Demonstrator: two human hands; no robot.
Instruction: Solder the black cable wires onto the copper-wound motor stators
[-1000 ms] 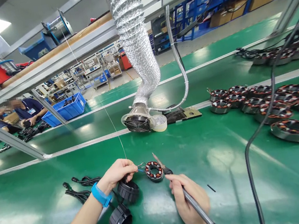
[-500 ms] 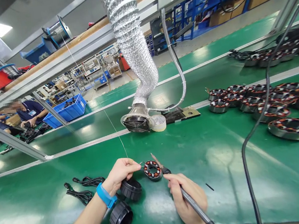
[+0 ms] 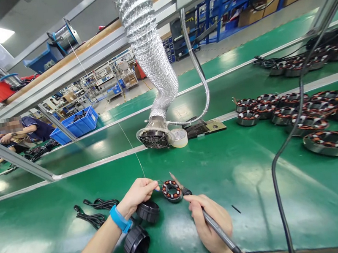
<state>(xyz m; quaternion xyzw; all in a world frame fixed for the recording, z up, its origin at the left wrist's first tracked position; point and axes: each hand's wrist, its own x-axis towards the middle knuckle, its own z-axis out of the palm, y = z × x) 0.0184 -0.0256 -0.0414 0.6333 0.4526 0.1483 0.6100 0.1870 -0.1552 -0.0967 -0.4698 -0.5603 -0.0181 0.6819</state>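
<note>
My left hand (image 3: pixel 141 190), with a blue band at the wrist, pinches a thin wire beside the left edge of a small motor stator (image 3: pixel 172 191) with copper windings. A fine solder wire (image 3: pixel 134 149) runs down from above to this hand. My right hand (image 3: pixel 211 222) grips a soldering iron (image 3: pixel 217 228). The iron's bare tip lies just past the stator's upper right; I cannot tell if they touch. Under my left hand sits a black round cap (image 3: pixel 148 212). Nearer me, a black ribbed housing (image 3: pixel 136 243) lies tilted, with coloured leads coming out.
Black cables (image 3: pixel 90 218) lie at left. Several larger stators (image 3: pixel 332 143) stand at right, crossed by a hanging black cord (image 3: pixel 279 194). A foil duct (image 3: pixel 154 60) ends in a fan hood (image 3: pixel 154 137) beside a tape roll (image 3: pixel 179 137). A person (image 3: pixel 34 128) works at far left.
Both my hands, the stator and the iron stay nearly in place, with only a slight shift of view. The person at far left has raised an arm.
</note>
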